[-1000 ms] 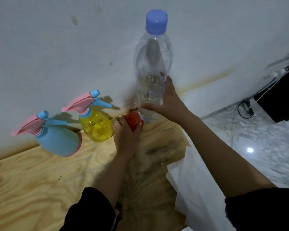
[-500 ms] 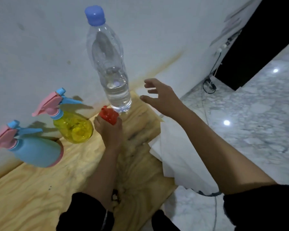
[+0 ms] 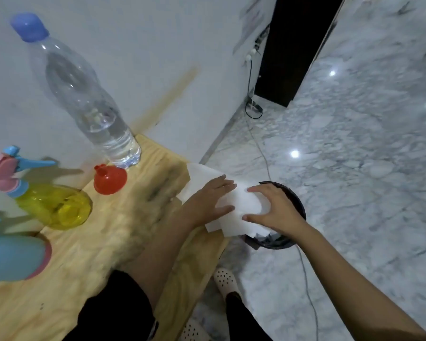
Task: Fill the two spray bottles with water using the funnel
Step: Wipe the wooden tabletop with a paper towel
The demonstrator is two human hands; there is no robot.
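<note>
A clear water bottle point(image 3: 91, 107) with a blue cap stands partly filled at the back of the wooden table point(image 3: 96, 254). The red funnel point(image 3: 110, 179) rests mouth-down beside it, with no hand on it. At the left are the yellow spray bottle point(image 3: 57, 205) and the blue spray bottle point(image 3: 12, 257), both with their pink and blue spray heads on. My left hand point(image 3: 207, 200) lies flat on white paper sheets point(image 3: 241, 205) at the table's right edge. My right hand point(image 3: 278, 210) curls around the sheets' overhanging right side.
A black round bin point(image 3: 298, 203) stands on the marble floor just below the overhanging paper. A cable point(image 3: 261, 148) runs across the floor to a wall socket. My foot in a white perforated shoe point(image 3: 225, 281) is beside the table. A white wall is directly behind the table.
My left hand let go of the funnel and my right hand left the water bottle. Both hands moved right onto the white paper, and the view swung right.
</note>
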